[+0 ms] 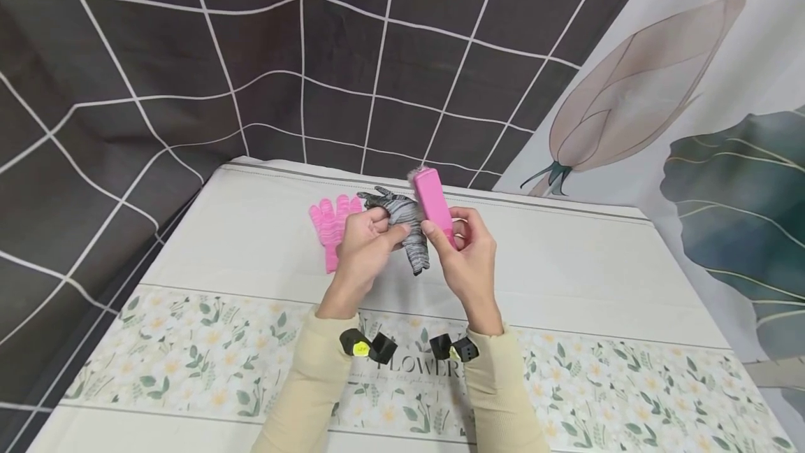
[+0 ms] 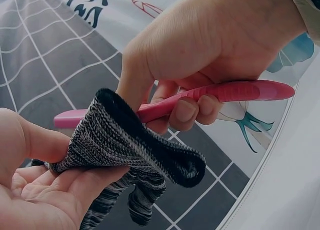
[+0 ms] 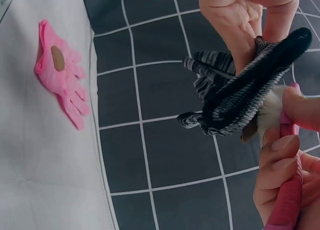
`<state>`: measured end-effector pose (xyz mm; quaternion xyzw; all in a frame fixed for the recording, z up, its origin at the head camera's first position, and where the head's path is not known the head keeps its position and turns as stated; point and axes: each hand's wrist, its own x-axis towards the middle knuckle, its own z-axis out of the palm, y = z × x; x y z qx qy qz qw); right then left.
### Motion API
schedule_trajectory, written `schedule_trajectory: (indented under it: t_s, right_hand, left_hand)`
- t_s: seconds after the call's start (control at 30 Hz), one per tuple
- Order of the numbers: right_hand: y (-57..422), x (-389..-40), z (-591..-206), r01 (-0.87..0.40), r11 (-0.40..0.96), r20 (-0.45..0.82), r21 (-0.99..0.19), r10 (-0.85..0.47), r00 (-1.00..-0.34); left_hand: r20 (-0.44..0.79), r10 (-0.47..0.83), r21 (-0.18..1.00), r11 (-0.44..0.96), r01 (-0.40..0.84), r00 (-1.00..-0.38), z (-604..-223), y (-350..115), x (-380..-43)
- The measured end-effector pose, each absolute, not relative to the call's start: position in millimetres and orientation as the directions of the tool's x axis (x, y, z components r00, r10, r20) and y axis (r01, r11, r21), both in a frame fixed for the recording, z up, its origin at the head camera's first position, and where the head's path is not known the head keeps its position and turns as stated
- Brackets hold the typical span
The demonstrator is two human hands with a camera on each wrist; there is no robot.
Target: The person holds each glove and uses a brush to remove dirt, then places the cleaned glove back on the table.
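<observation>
My left hand (image 1: 365,247) pinches a black-and-grey knitted glove (image 1: 407,212), held up above the table. The glove's open cuff (image 3: 260,90) faces the camera in the right wrist view. A pink-handled brush (image 1: 432,196) is gripped by my right hand (image 1: 470,257). Its pale bristles (image 3: 270,109) are against the glove or very close to it; exact contact is partly hidden. From the left wrist view, the handle passes behind the glove. Left of my hands lies a pink glove (image 1: 328,224), flat on the table, with a brown oval patch (image 3: 58,58) on it.
The white table (image 1: 566,250) carries a floral printed band (image 1: 207,348). Behind it hangs a dark cloth with a white grid (image 1: 339,40). A pale curtain with leaf and flower prints (image 1: 641,89) is at the right.
</observation>
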<state>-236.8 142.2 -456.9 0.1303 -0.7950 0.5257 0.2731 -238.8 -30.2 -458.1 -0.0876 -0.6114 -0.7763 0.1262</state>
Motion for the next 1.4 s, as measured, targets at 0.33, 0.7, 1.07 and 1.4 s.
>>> schedule_trajectory:
  t_s: [0.33,0.7,1.07,1.4]
  right_hand:
    - [143,-237,-456,-0.484,0.411,0.579,-0.772,0.142,-0.803]
    - [145,-233,-449,-0.507,0.222,0.536,-0.833,0.097,-0.838]
    - [131,-201,-400,-0.49,-0.02,0.489,-0.872,-0.097,-0.867]
    - [143,-239,-460,-0.502,0.498,0.603,-0.707,0.053,-0.796]
  left_hand:
    - [0.303,-0.084,0.92,-0.235,0.314,-0.949,-470,-28,-244]
    - [0.29,-0.098,0.919,-0.25,0.305,-0.952,-468,-29,-244]
    - [0.197,-0.054,0.941,-0.271,0.204,-0.979,-372,-35,-187]
    - [0.121,-0.039,0.958,-0.257,0.127,-0.992,-320,-36,-156]
